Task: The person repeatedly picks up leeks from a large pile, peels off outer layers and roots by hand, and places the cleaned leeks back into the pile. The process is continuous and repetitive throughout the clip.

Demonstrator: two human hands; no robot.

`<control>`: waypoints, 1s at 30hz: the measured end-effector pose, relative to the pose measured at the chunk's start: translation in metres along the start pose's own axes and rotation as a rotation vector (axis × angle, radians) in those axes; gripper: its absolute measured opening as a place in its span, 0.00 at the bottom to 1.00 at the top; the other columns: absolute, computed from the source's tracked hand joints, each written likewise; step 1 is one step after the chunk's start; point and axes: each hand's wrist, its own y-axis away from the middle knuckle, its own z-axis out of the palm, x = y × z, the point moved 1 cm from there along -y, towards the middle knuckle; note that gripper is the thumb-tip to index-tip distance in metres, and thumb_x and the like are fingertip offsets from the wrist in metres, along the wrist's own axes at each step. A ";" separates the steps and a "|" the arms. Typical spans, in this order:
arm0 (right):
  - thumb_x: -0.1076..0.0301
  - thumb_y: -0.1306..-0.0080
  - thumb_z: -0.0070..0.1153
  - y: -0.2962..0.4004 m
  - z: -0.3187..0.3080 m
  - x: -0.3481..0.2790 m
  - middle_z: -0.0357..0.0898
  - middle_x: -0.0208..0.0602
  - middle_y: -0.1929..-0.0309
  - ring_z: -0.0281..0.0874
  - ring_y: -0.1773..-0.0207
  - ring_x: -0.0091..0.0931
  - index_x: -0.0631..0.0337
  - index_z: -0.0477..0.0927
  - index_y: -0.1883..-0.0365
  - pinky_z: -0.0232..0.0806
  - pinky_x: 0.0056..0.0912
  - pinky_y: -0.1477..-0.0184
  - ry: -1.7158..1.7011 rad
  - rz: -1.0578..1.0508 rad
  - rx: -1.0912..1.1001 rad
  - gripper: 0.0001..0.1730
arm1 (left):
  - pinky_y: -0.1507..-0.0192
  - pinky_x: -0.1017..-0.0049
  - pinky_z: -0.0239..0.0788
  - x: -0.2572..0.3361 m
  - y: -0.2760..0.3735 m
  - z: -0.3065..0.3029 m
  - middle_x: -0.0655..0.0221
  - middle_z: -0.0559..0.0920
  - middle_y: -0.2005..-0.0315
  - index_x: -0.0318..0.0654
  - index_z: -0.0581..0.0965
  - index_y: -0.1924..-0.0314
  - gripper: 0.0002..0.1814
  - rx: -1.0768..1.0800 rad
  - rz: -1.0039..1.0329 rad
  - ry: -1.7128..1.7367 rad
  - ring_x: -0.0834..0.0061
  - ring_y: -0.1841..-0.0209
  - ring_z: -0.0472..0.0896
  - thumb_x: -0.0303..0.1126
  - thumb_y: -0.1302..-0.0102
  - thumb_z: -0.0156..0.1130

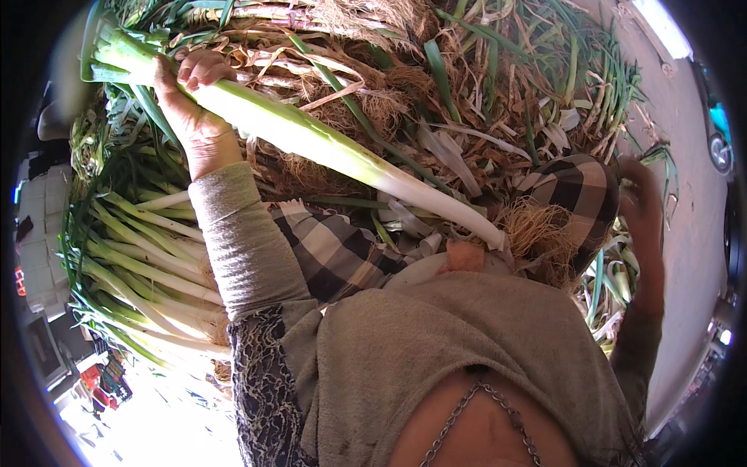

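Observation:
My left hand is wrapped around the pale green upper shank of a large leek-like green onion. The stalk slants down to the right across my lap, its white base near my checked trouser leg. A tangle of fine tan roots spreads at that end. Out to the right, beside my knee, is my right hand. It is blurred and in shadow, so I cannot tell how its fingers are set or whether anything is in them.
Trimmed-looking white stalks lie stacked at my left. Ahead is a heap of untrimmed onions with dry brown leaves and roots. Peeled leaves lie by my right side on the pale floor. A vehicle wheel shows at far right.

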 end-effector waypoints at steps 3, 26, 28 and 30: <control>0.64 0.49 0.58 -0.032 0.096 -0.116 0.62 0.46 0.46 0.62 0.44 0.37 0.61 0.60 0.45 0.56 0.35 0.44 -0.213 -0.370 -0.444 0.34 | 0.85 0.79 0.62 0.002 0.008 -0.005 0.76 0.64 0.91 0.41 0.66 0.78 0.10 0.035 0.044 -0.006 0.83 0.90 0.62 0.33 0.47 0.57; 0.61 0.38 0.45 -0.083 0.249 -0.140 0.75 0.34 0.70 0.72 0.69 0.22 0.67 0.72 0.58 0.65 0.24 0.65 -0.745 0.149 -1.828 0.18 | 0.80 0.83 0.61 -0.011 0.012 0.014 0.77 0.66 0.87 0.36 0.68 0.71 0.11 -0.241 -0.038 -0.021 0.85 0.85 0.64 0.37 0.41 0.51; 0.59 0.39 0.46 -0.079 0.270 -0.133 0.74 0.35 0.67 0.72 0.65 0.22 0.65 0.72 0.57 0.65 0.24 0.63 -0.684 0.039 -1.974 0.19 | 0.80 0.84 0.61 -0.013 0.011 0.012 0.77 0.66 0.87 0.35 0.68 0.70 0.11 -0.258 -0.039 -0.024 0.85 0.86 0.64 0.37 0.41 0.51; 0.59 0.39 0.47 -0.071 0.274 -0.132 0.74 0.34 0.63 0.71 0.62 0.22 0.63 0.72 0.56 0.65 0.24 0.60 -0.564 -0.037 -1.863 0.18 | 0.77 0.83 0.62 -0.011 0.014 0.012 0.76 0.67 0.84 0.34 0.68 0.70 0.11 -0.213 -0.034 -0.044 0.84 0.82 0.66 0.36 0.41 0.52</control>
